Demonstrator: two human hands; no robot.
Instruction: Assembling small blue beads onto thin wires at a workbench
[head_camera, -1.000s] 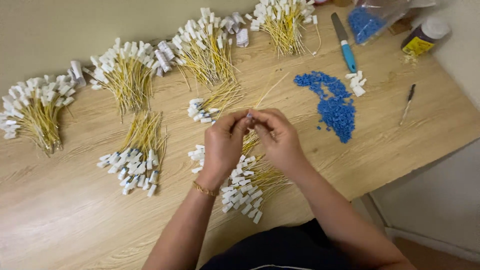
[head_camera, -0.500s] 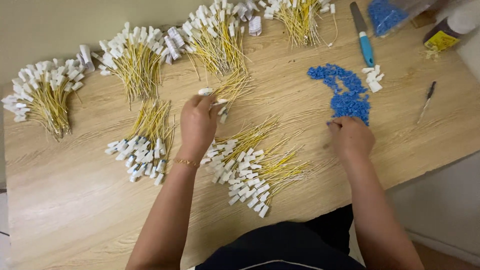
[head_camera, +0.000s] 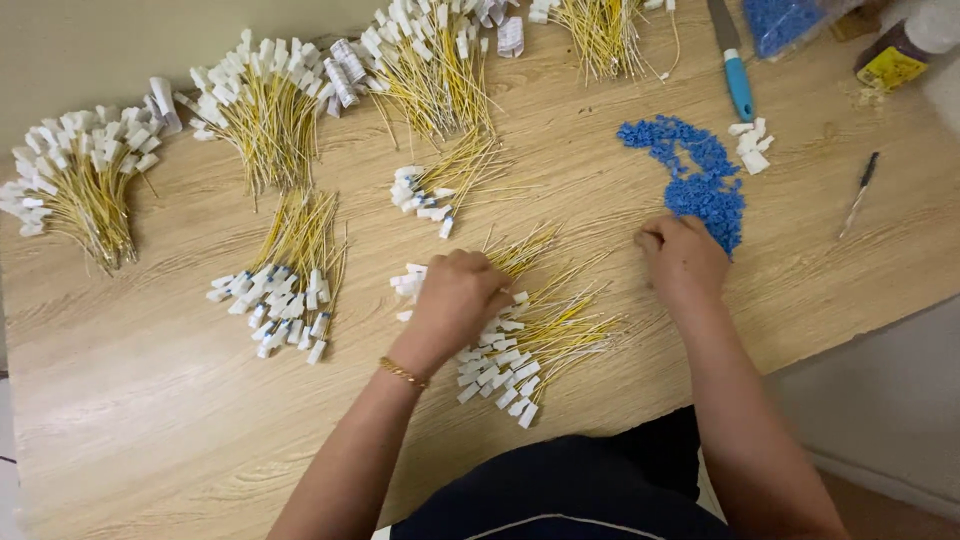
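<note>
My left hand (head_camera: 455, 300) is curled knuckles-up over the near wire pile (head_camera: 530, 335), fingers bent down into the yellow leads at its upper left edge; from this angle I cannot tell whether they have closed on one wire or only rest among them. My right hand (head_camera: 682, 262) sits loosely fisted on the table (head_camera: 150, 420), fingertips tucked under, touching the lower tip of the blue pieces (head_camera: 700, 180). Whether a blue piece is pinched there is hidden too.

To do this well, I judge I should tease out a single wire by its white connector end rather than by the thin yellow lead, so the rest of the pile does not drag along and tangle. With the right, I should pick one blue piece from the heap's near edge instead of scattering the heap, then bring both hands together above bare table.

Beyond my left hand lies a small loose cluster (head_camera: 440, 190) of wires, and left of that a fanned bunch (head_camera: 285, 280). Farther back are three large bunches, the leftmost (head_camera: 80, 195) near the table edge. A blue-handled tool (head_camera: 735, 70) lies above the blue heap, a few white connectors (head_camera: 750, 145) beside it, and a thin pick (head_camera: 860, 190) at far right.
</note>
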